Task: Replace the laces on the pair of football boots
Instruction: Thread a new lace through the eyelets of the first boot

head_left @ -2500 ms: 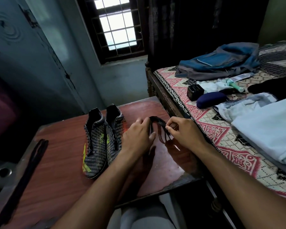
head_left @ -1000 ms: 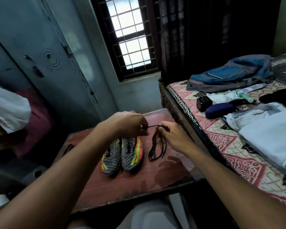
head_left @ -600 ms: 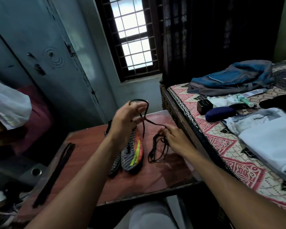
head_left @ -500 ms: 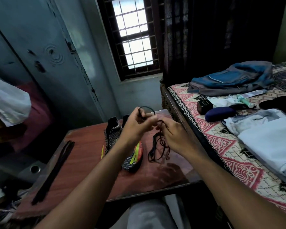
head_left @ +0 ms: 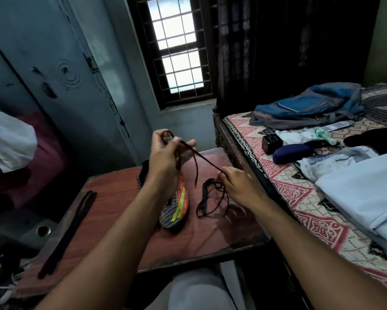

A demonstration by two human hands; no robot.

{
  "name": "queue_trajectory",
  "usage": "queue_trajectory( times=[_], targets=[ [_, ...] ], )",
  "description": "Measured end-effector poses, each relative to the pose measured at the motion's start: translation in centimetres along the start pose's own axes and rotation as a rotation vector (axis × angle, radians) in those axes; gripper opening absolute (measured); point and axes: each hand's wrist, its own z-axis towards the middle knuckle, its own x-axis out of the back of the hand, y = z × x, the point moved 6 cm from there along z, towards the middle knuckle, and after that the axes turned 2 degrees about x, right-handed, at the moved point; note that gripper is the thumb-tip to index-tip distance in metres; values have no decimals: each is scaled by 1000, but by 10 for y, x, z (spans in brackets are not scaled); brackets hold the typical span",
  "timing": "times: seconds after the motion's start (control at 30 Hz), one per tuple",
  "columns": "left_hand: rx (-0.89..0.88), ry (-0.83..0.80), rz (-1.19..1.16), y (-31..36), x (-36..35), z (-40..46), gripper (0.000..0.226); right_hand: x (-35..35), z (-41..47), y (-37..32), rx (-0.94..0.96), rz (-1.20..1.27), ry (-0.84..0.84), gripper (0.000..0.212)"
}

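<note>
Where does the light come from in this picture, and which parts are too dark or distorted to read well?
Head view: daylight enters by the barred window, which is overexposed; the curtain beside it is nearly black; both hands cast soft shadows on the table; wide-angle distortion bends the door and stretches the forearms.

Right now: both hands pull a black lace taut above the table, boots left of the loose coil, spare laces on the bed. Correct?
Not quite. The head view shows the spare laces on the table's left side, not the bed. The rest holds.
</note>
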Motion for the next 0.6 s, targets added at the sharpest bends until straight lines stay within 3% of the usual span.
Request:
queue_trajectory(
  times=[0.07, 0.13, 0.2, 0.3, 0.37, 0.43, 0.5, 0.6],
  targets=[
    [70, 19, -224, 11, 3, 0, 18, -2, 1, 8, -55, -21, -4, 28],
    [78, 11, -100, 18, 9, 2, 11, 0, 3, 9, -74, -21, 28, 24],
    [10, -56, 314, 22, 8, 1, 9, 5, 5, 2, -44, 26, 73, 22],
    [-85, -285, 1096, 5, -7, -4, 42, 19, 2, -23, 113, 174, 140, 22],
    [-138, -393, 1384, -10, -16, -13, 42, 34, -2, -46, 232, 235, 179, 24],
    [-246, -415, 1368, -15, -20, -16, 24, 41, -4, -60, 318, 244, 191, 27],
    [-304, -449, 1198, -14, -24, -16, 13, 40, -1, -54, 300, 267, 176, 31],
    [-283, -460, 892, -4, -27, -18, 23, 36, 4, -27, 166, 240, 154, 32]
  ],
)
